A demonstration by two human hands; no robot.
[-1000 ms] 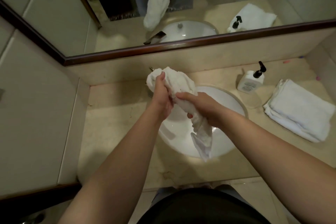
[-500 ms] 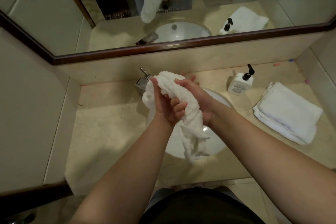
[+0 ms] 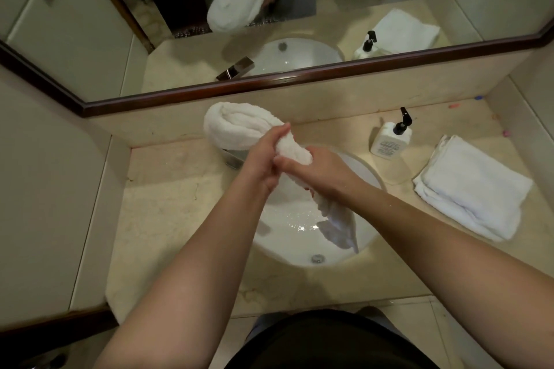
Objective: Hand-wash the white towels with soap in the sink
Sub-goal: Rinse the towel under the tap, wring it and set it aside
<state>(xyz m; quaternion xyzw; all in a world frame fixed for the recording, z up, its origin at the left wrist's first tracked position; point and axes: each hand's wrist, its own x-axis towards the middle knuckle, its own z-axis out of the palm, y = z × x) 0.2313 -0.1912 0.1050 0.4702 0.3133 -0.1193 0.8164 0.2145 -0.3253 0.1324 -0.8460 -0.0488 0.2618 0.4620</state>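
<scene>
A wet white towel (image 3: 239,124) is twisted into a thick roll above the white oval sink (image 3: 302,252). My left hand (image 3: 263,159) grips the roll near its middle. My right hand (image 3: 317,168) grips it just below, touching the left hand. The towel's upper end bulges up and left over the faucet; its lower end (image 3: 338,228) hangs into the basin. Water glistens on the sink's bottom near the drain (image 3: 317,257). A white soap bottle (image 3: 389,141) with a black pump stands right of the sink.
A stack of folded white towels (image 3: 470,189) lies on the beige counter (image 3: 168,204) at the right. The chrome faucet (image 3: 233,157) peeks out under the towel. A wood-framed mirror (image 3: 269,87) runs along the back wall.
The towel's upper end has swung up and left into a fuller bulge. Both hands have shifted along the roll and stay wrapped round it. The lower end hangs deeper in the basin.
</scene>
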